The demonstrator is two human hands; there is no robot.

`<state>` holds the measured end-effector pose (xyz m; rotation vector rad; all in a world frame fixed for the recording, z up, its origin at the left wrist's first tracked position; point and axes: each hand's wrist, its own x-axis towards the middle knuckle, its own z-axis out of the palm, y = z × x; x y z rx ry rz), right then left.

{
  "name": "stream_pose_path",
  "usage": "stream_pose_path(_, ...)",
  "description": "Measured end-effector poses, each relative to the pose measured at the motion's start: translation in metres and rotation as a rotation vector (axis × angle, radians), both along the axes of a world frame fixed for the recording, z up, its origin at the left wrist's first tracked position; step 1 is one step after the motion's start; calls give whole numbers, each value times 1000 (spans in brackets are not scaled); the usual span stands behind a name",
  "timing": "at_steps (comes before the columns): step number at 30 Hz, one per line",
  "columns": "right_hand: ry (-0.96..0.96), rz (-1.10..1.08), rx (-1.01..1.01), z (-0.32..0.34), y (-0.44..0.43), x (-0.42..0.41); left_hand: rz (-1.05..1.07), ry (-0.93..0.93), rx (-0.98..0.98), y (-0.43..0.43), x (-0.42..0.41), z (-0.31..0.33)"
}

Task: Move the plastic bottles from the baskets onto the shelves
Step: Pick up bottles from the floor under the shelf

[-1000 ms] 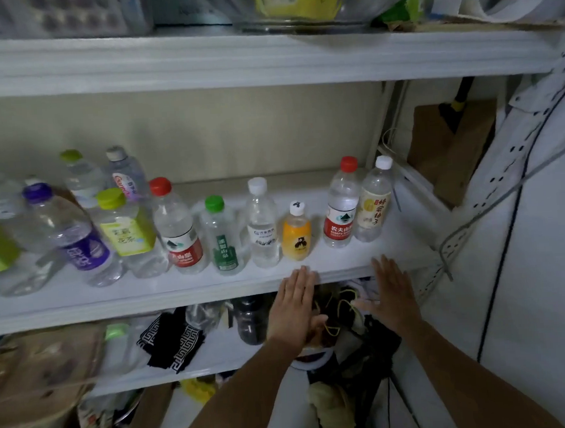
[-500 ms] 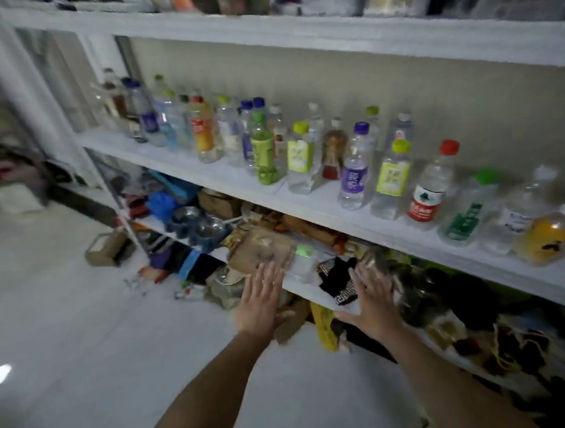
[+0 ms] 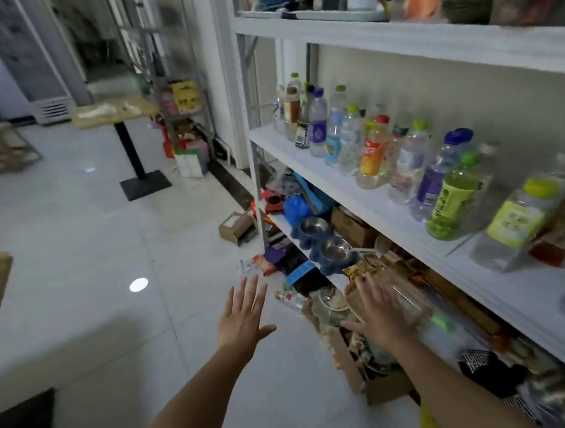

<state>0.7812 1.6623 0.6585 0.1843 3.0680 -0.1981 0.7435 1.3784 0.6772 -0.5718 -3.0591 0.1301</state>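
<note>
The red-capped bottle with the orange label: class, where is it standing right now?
In the head view the red-capped bottle stands upright on the white middle shelf, right of centre, just right of a lime-capped clear bottle.

Beyond the fingertips of the left hand (image 3: 243,318) the tiled floor (image 3: 93,225) lies open. Only a small cardboard box (image 3: 237,228) sits farther ahead, beside the shelf post (image 3: 257,189), and a table (image 3: 116,113) stands well off to the left. The right hand (image 3: 379,310) has clutter straight ahead of its fingers: packets and metal bowls (image 3: 334,250) crowd the lower shelf. Above those fingers, bottles (image 3: 370,155) pack the middle shelf (image 3: 356,196) toward the wall, leaving a bare strip along its front edge and a gap over the caps.
</note>
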Motion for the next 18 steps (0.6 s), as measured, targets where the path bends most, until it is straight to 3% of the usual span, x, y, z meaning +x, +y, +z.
stream_pose_path(7, -13, 147, -62, -11, -35, -108, 198, -36, 0, -42, -55, -12)
stream_pose_path(15, -98, 214, -39, -29, -84, -198, 226, -189, -56, -86, -130, -19)
stream_pose_path(18, -102, 175, -44, -40, -101, -231, 187, -112, -89, -108, -177, -27)
